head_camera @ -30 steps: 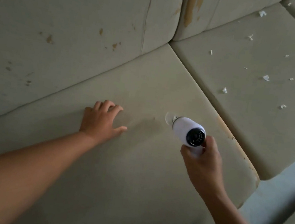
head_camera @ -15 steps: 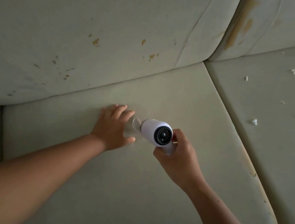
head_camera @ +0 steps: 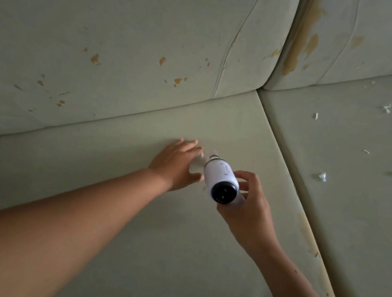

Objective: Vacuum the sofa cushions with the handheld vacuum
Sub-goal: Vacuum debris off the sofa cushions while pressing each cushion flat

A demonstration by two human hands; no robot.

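A white handheld vacuum point(head_camera: 220, 176) with a black rear end points away from me, its clear nozzle down on the pale green seat cushion point(head_camera: 113, 212). My right hand point(head_camera: 249, 209) grips its handle from below. My left hand point(head_camera: 177, 164) lies flat on the same cushion, fingers spread, just left of the nozzle and nearly touching it. The nozzle tip is blurred. The neighbouring seat cushion point(head_camera: 346, 203) on the right carries several white paper scraps point(head_camera: 322, 176).
The back cushion point(head_camera: 129, 41) rises behind the seat, worn with brown flaked spots. A second back cushion point(head_camera: 376, 42) stands at the upper right with a long brown worn strip. A seam gap point(head_camera: 286, 164) runs diagonally between the two seat cushions.
The vacuum and my right hand have moved left toward my left hand and the nozzle now points more forward. The view has shifted left, pushing the littered cushion toward the right edge.
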